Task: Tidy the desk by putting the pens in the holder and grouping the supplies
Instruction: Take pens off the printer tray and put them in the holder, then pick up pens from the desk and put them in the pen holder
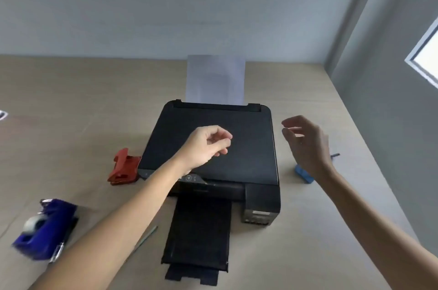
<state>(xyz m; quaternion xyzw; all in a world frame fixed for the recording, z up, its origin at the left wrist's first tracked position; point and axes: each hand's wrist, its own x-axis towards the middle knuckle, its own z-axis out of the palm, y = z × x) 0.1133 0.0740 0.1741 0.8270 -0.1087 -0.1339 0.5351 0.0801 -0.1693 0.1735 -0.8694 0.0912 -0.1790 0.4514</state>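
My left hand (206, 145) hovers over the lid of a black printer (248, 147), fingers loosely curled, holding nothing. To the printer's right, my right hand (305, 142) is raised above the desk with its fingers apart and empty. A small blue object (302, 173) lies on the desk partly behind my right wrist, and a dark pen tip (335, 155) shows just past it. A thin green pen (145, 240) lies under my left forearm. A black pen (62, 246) rests against a blue tape dispenser (45, 230) at the lower left. No pen holder is in view.
A red hole punch (123, 167) sits against the printer's left side. White paper (215, 79) stands in the printer's rear feed, and its output tray (199, 237) is extended toward me. The wooden desk (71, 105) meets grey walls behind and to the right.
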